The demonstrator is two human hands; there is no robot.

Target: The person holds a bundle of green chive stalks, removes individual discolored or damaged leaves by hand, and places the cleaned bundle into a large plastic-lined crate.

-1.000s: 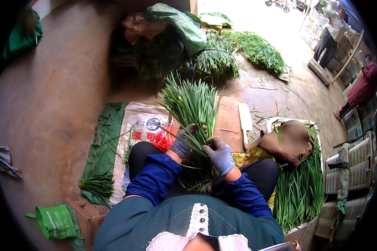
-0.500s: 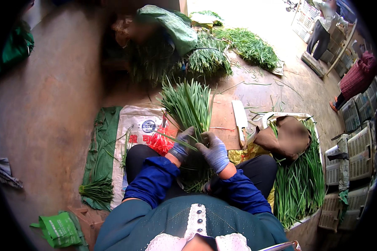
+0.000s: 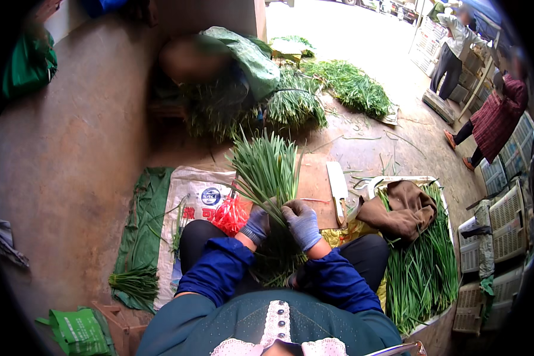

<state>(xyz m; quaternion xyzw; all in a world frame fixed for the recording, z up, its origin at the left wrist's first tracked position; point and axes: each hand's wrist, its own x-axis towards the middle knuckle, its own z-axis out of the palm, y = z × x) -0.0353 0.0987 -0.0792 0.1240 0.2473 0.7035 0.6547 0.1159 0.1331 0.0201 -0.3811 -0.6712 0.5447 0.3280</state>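
Note:
In front of my lap I hold a fanned bunch of green chives (image 3: 266,167), its long leaves pointing away from me. My left hand (image 3: 257,223), in a grey-blue knit glove, is closed around the left side of the bunch near its lower end. My right hand (image 3: 303,223), gloved alike, grips the right side with thumb and fingers pressed together. Under the upper leaves lies a wooden board (image 3: 315,178), with a broad-bladed knife (image 3: 337,185) on its right part. A heap of red plastic strips (image 3: 231,215) sits just left of my left hand.
At right, a white crate (image 3: 455,240) holds more chives (image 3: 422,276), with a brown cloth (image 3: 404,210) on top. A tied bunch (image 3: 135,281) rests on green sheeting at left. Larger heaps (image 3: 295,98) lie ahead beside a blurred person. Two people stand far right near stacked plastic crates (image 3: 509,222).
A loose leaf that stuck out left across my left hand no longer shows there. My hands stay on the bunch. The person in dark red at far right has shifted left, legs apart.

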